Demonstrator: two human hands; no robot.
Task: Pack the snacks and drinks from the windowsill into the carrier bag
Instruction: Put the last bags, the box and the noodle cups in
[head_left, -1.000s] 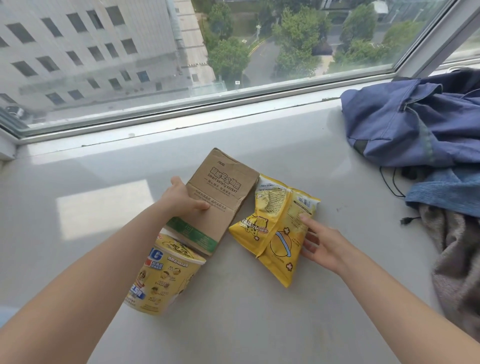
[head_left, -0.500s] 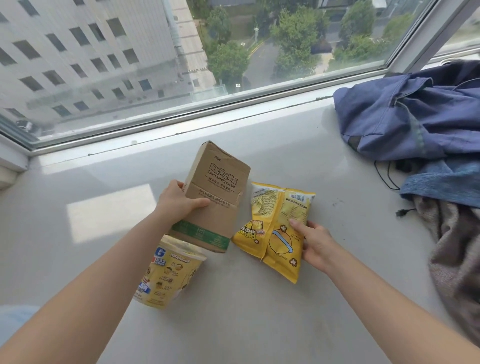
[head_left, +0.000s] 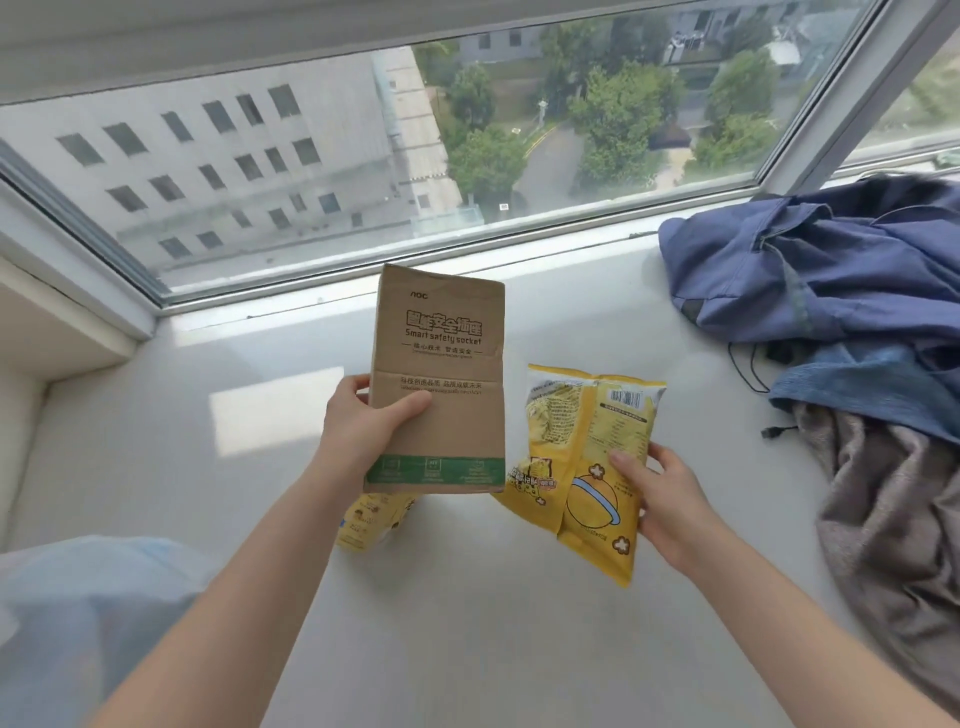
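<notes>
A flat brown paper carrier bag (head_left: 441, 364) with a green band at its lower end is held upright above the white windowsill (head_left: 467, 623). My left hand (head_left: 363, 431) grips its left edge, thumb across the front. A yellow snack packet (head_left: 587, 457) is lifted at the right, and my right hand (head_left: 660, 499) holds its right side with the thumb on the front. Under the bag, a yellow snack cup (head_left: 371, 525) lies on the sill, mostly hidden.
A heap of blue clothes (head_left: 831, 270) and a grey-brown cloth (head_left: 898, 545) fills the sill's right side, with a black cable (head_left: 748, 369) trailing out. The window glass runs along the back. A pale blue trouser leg (head_left: 88, 613) shows at lower left.
My left hand has lifted the paper bag off the sill and stood it upright. My right hand has closed on the yellow packet and raised it. The cup is now mostly hidden.
</notes>
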